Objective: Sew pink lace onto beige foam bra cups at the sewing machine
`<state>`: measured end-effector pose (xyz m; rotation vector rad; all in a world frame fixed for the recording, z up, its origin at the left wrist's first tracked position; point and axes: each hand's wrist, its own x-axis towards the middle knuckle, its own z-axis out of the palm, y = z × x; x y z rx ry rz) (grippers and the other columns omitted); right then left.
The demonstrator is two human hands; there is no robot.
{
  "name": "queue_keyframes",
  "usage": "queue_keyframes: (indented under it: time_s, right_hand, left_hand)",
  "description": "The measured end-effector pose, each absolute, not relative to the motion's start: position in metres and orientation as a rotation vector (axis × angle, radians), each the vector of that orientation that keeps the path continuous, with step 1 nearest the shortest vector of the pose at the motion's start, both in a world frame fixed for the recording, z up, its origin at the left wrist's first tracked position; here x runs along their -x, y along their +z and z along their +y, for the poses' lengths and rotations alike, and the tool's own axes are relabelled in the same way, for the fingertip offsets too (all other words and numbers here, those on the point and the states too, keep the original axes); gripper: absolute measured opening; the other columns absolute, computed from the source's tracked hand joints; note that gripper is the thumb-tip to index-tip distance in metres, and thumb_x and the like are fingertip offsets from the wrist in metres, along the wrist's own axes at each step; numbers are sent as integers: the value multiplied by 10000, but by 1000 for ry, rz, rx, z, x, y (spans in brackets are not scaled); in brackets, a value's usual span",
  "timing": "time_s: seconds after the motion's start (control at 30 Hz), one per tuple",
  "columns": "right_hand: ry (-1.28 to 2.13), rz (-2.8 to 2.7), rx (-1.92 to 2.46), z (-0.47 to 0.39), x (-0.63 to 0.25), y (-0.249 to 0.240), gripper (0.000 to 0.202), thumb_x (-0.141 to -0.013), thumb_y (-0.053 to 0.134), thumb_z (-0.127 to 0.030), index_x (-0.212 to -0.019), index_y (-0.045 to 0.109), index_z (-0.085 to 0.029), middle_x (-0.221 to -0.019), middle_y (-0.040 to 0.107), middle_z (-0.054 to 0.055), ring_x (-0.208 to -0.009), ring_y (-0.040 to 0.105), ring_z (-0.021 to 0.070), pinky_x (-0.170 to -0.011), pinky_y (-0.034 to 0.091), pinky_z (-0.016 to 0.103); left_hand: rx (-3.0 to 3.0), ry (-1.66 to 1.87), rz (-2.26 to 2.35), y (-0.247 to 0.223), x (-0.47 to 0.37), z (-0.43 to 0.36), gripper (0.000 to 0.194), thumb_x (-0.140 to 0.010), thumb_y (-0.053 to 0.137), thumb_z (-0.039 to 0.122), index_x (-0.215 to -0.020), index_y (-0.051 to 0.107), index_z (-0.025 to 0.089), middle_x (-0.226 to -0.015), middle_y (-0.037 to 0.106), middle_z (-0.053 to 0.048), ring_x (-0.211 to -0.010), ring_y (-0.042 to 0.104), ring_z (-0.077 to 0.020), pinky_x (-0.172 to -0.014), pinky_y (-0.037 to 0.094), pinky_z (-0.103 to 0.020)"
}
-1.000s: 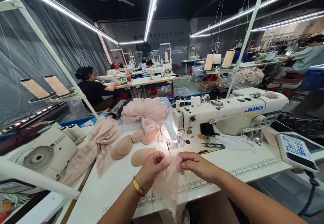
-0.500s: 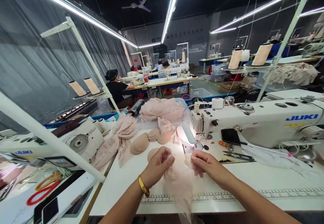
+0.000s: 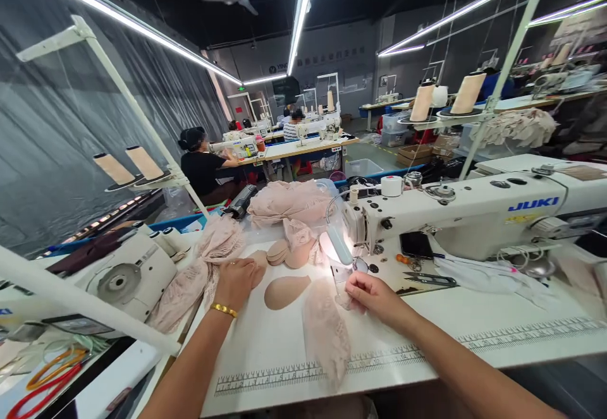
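My left hand [image 3: 236,285], with a gold bracelet at the wrist, reaches over a stack of beige teardrop-shaped pads [image 3: 258,258] beside bunched pink lace [image 3: 215,242]. Its fingers look stretched out on the pads, though their tips are partly hidden. My right hand [image 3: 372,294] is closed in a pinch on the edge of a sheer pink lace piece [image 3: 327,333], close to the sewing machine's needle area. That lace hangs down toward the printed ruler at the table's front. Between my hands lies a single beige pad [image 3: 286,292].
A JUKI sewing machine [image 3: 474,217] fills the right side, with thread snips [image 3: 429,279] and a phone [image 3: 416,246] under its arm. More pads [image 3: 278,252] and a lace heap [image 3: 290,201] lie behind. At left are a second machine [image 3: 126,277] and a slanting white pole [image 3: 85,302].
My left hand has let go of the lace and moved left onto the stacked pads. The right hand still pinches the lace. The view has shifted to the right.
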<state>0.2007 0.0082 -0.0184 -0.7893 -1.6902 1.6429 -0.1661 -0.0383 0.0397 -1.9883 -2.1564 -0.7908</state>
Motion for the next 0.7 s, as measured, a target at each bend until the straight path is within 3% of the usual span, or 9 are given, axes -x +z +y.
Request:
queue_keyframes:
  time_s: [0.1, 0.23, 0.4, 0.5, 0.57, 0.63, 0.7]
  right_hand:
    - [1685, -1609, 767, 12, -199, -20, 462, -896, 691, -634, -849, 567, -192, -732, 639, -6, -675, 587, 157, -616, 420, 269]
    - [1727, -1570, 770, 17, -199, -21, 568, -886, 641, -728, -956, 646, -164, -783, 699, 45, -706, 646, 181, -605, 452, 267]
    - [1748, -1570, 728, 16, -199, -18, 618, -898, 566, -780, -943, 627, -166, -864, 716, 76, -771, 678, 193, -615, 474, 265]
    - [1695, -1571, 751, 12, -197, -15, 530, -823, 729, -690, -892, 586, -185, -792, 685, 34, -741, 662, 188, -603, 444, 255]
    - [1641, -1590, 781, 7, -198, -9, 432, -812, 780, -568, -868, 578, -191, -728, 650, 2, -709, 629, 172, -612, 418, 253]
    - [1564, -1692, 807, 0, -199, 2, 290, -844, 751, -431, -837, 596, -185, -687, 612, -20, -670, 561, 143, -622, 389, 251]
    - [1473, -1850, 791, -9, -202, 17, 165, -855, 703, -318, -821, 620, -179, -677, 567, -36, -652, 491, 123, -617, 362, 244]
  left_hand:
    - [1879, -953, -2100, 51, 154, -47, 341, -955, 476, 435, -910, 727, 207, -1108, 770, -139, -1101, 682, -330, -1030, 481, -488]
    - [2000, -1344, -2296, 61, 106, -65, 481, -918, 570, 639, -992, 770, 208, -970, 791, -55, -882, 721, -254, -757, 568, -316]
    - [2310, -1634, -2511, 49, 39, -74, 478, -852, 644, 663, -935, 791, 216, -987, 789, -49, -925, 708, -270, -804, 562, -329]
    - [2359, -1482, -2540, 41, 27, -73, 492, -872, 590, 658, -903, 768, 201, -958, 775, -74, -903, 704, -286, -812, 567, -374]
    - [2450, -1205, -2562, 45, 27, -73, 497, -881, 573, 640, -1002, 745, 189, -1017, 763, -96, -887, 704, -294, -799, 576, -411]
    - [2560, -958, -2458, 58, 28, -73, 532, -875, 610, 601, -1196, 686, 184, -1215, 718, -134, -1030, 687, -325, -904, 562, -473]
    - [2762, -820, -2233, 76, 28, -69, 669, -848, 682, 574, -1392, 569, 200, -1461, 578, -157, -1294, 568, -359, -1092, 458, -535]
